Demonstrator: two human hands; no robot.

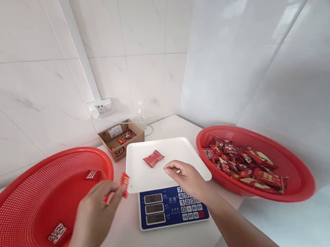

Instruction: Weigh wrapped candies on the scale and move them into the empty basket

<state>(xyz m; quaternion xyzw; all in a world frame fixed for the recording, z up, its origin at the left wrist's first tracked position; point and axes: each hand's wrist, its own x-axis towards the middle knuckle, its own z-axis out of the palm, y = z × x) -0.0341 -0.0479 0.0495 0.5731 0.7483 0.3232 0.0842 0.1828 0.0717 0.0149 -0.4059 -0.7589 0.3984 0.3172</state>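
Our left hand (94,210) pinches a snack packet (125,183), probably light, best gripped endwise; whether fingertips meet on our right hand (187,178), we cannot tell.

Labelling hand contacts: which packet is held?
The small red packet pinched in the left hand; the other packets lie on the white tray, in the red baskets or cardboard box.

Bright light, pale glare on glossy wall (255,57), darkened right corners
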